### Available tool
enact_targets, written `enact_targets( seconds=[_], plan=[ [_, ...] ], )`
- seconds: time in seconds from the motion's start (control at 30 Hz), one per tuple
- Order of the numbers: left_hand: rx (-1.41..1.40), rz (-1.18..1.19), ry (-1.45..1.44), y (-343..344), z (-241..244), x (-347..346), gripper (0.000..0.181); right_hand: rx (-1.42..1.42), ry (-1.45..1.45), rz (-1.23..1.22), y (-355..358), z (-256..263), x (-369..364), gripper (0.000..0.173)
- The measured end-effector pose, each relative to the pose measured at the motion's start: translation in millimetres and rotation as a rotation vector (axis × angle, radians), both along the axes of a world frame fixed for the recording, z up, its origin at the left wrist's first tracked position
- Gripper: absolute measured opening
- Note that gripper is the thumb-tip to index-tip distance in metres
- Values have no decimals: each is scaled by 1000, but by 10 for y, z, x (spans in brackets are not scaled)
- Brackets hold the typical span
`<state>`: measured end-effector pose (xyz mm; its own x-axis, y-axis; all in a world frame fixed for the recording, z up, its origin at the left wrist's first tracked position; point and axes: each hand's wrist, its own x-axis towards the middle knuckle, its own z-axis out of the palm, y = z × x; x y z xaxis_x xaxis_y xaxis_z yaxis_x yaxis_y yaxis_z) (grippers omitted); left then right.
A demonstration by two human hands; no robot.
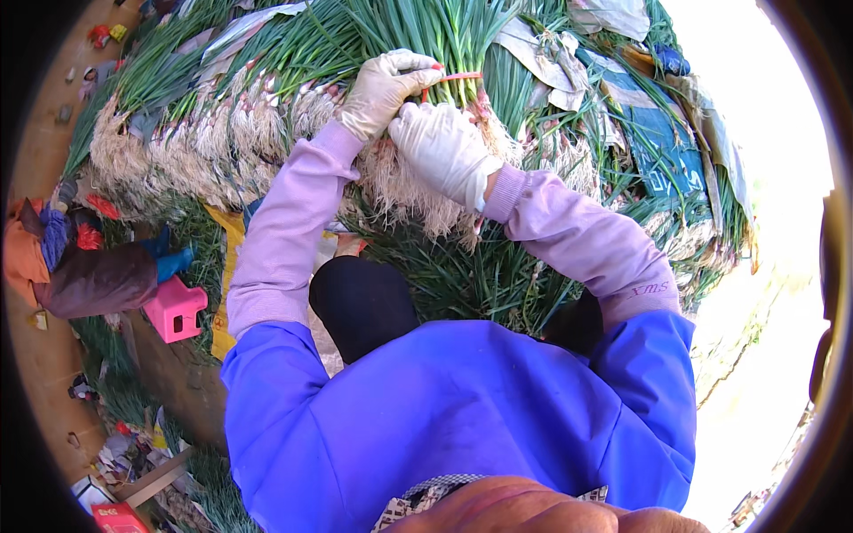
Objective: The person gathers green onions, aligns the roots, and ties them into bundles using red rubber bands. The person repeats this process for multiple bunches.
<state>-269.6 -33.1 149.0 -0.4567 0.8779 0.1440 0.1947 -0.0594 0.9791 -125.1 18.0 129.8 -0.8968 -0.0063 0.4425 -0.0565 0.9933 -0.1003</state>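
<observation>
Both my hands wear pale gloves and are at a bunch of green onions (460,40) with long green leaves and pale, stringy roots. A thin red tie (463,76) runs around the stems just above the bulbs. My left hand (383,93) pinches the tie between thumb and forefinger at the left side of the bunch. Just below and to the right, my right hand (443,150) is curled at the base of the stems, its fingertips hidden behind the glove's back; whether it grips the tie or the stems cannot be seen.
More green onions (253,126) lie in a long heap to both sides, roots towards me, with cloth pieces (543,56) on top. Loose leaves (480,280) cover the ground before my knees. At the left a person (100,273) sits by a pink plastic stool (176,310).
</observation>
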Motion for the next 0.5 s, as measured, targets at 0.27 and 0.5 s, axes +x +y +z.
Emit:
enact_targets(
  seconds=[0.27, 0.5],
  plan=[
    [241, 222, -484, -162, -115, 413, 16, -1734, 176, 73, 480, 55, 267, 14],
    [281, 323, -437, -140, -237, 429, 13, -2004, 219, 105, 623, 45, 147, 14]
  ],
)
